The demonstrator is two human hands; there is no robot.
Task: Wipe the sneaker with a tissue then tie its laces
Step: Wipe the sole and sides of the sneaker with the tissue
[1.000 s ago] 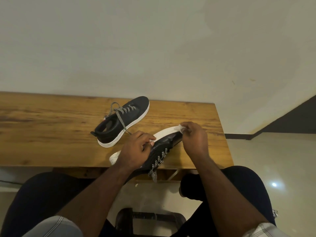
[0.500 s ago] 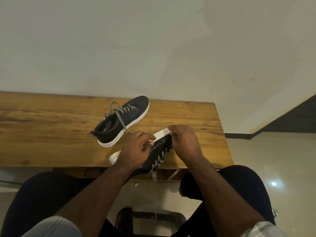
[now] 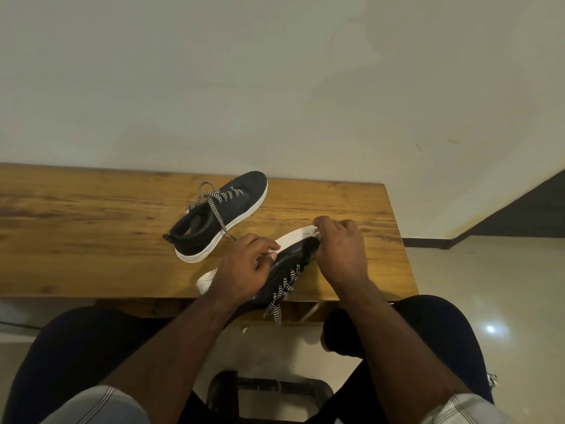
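Wooden table (image 3: 91,228) bears a second sneaker (image 3: 220,215); the sneaker (image 3: 293,255) lies tipped on its side at the near edge. My left hand (image 3: 244,267) grips its middle; my right hand (image 3: 339,249) pinches the tissue (image 3: 315,233) against the toe sole. Risk: loose laces (image 3: 281,296) dangle, and hard wiping could push it off.

both sneakers, the held sneaker (image 3: 293,255) and the far sneaker (image 3: 220,215), are black with white soles. their laces (image 3: 282,289) are black-and-white zigzag. the table (image 3: 91,228) is streaked honey-brown.
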